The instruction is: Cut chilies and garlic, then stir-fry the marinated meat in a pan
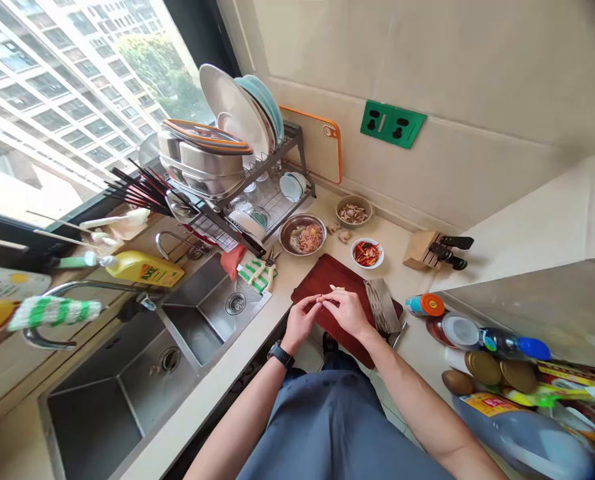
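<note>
Both of my hands meet over the dark red cutting board (314,277). The fingertips of my left hand (302,320) pinch together, touching those of my right hand (346,311), which also pinch. Whatever sits between them is too small to make out. Just beyond my right fingers, a few pale pieces (338,288), which look like garlic cloves, lie on the board. A wide-bladed cleaver (381,305) rests flat on the board's right side, to the right of my right hand.
Behind the board stand a metal bowl of raw sliced meat (307,237), a bowl of sliced mushrooms (353,212), ginger (344,236) and a white bowl of cut red chillies (367,254). A knife block (422,250) and bottles are rightward; the sink (212,313) and dish rack (272,210) leftward.
</note>
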{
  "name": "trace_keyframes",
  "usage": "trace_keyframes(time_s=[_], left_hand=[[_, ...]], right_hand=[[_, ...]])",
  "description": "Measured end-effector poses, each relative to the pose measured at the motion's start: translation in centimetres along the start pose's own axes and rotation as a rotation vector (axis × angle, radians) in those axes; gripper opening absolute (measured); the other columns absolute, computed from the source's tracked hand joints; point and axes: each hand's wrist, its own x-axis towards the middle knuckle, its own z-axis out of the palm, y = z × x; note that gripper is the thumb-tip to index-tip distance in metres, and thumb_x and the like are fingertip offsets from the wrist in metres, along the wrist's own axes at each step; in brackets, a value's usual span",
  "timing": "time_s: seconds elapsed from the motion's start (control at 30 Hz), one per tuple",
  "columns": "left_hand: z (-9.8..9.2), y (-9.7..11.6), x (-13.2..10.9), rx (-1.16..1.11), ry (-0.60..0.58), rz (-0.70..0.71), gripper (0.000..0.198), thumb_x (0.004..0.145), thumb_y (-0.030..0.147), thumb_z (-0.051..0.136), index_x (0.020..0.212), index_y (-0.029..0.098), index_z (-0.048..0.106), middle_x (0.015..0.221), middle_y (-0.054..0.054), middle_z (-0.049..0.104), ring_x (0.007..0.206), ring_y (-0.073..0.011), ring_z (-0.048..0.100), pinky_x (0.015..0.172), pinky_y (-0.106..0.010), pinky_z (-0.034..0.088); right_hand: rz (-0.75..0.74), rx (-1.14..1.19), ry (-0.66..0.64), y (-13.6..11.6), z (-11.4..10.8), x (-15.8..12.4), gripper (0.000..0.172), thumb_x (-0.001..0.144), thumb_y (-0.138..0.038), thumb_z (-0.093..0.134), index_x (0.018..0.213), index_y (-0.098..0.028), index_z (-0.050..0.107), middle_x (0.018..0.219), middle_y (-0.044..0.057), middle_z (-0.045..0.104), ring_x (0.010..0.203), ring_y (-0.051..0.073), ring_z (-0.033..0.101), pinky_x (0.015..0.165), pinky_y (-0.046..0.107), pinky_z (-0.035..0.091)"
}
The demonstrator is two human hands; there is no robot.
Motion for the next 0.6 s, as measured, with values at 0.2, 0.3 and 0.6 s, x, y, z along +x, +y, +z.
trace_keyframes(time_s=[0.2, 0.3, 0.6], left_hand=[[-1.2, 0.2, -1.1, -0.06, 0.104, -0.027, 0.038, 0.072, 0.043, 0.084, 0.101, 0.019, 0.079, 0.113, -0.011, 0.076, 0.106, -0.0257, 0.069, 0.103, -0.041, 0.049], [-0.9, 0.8, -1.2, -0.306, 0.175, -0.112, 0.038, 0.071, 0.044, 0.085, 0.095, 0.016, 0.078, 0.105, -0.011, 0.076, 0.1, -0.0223, 0.07, 0.1, -0.039, 0.051], [-1.0, 2.3, -1.0, -0.451, 0.258, -0.11, 0.038, 0.067, 0.038, 0.088, 0.093, 0.015, 0.073, 0.094, -0.008, 0.076, 0.088, -0.0182, 0.07, 0.093, -0.036, 0.054]], right_hand=[[-0.115, -0.138, -0.035, -1.6, 1.4, 1.0, 0.015, 0.093, -0.021, 0.064, 0.087, -0.024, 0.078, 0.087, 0.003, 0.079, 0.079, 0.019, 0.072, 0.087, 0.036, 0.055], [-0.271, -0.289, -0.085, -1.8, 1.8, 1.4, 0.02, 0.098, -0.019, 0.056, 0.089, -0.022, 0.074, 0.092, 0.006, 0.075, 0.083, 0.018, 0.069, 0.079, 0.031, 0.053], [-0.306, -0.11, -0.104, -2.8, 1.8, 2.0, 0.016, 0.094, -0.018, 0.057, 0.098, -0.023, 0.071, 0.106, 0.008, 0.069, 0.097, 0.02, 0.066, 0.087, 0.034, 0.056]])
